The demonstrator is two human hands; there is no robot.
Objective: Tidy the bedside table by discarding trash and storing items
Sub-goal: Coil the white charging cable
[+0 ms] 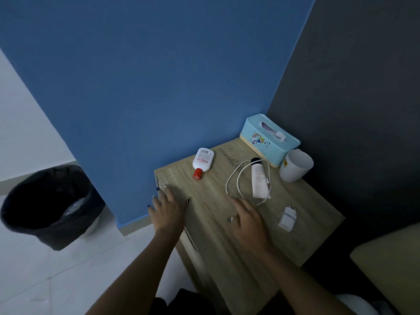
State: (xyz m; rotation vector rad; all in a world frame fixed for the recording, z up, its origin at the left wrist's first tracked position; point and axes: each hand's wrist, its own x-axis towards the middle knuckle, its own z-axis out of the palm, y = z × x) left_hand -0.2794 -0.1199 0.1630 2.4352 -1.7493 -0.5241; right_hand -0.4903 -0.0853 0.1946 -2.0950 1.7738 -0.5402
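On the wooden bedside table [306, 205] lie a white bottle with a red cap [202, 161], a white tube with a black cap [258, 178], a looped white cable [236, 176] and a white charger plug [287, 218]. A white cup [295, 165] and a light blue tissue box [269, 138] stand at the back right. My left hand [168, 208] hovers open over the table's left front corner. My right hand [247, 221] is spread open over the table's middle, near the cable's end, holding nothing.
A black bin with a dark liner [48, 205] stands on the pale tiled floor to the left. A blue wall runs behind the table and a dark grey wall on the right. A yellowish cushion edge [391, 264] lies at the lower right.
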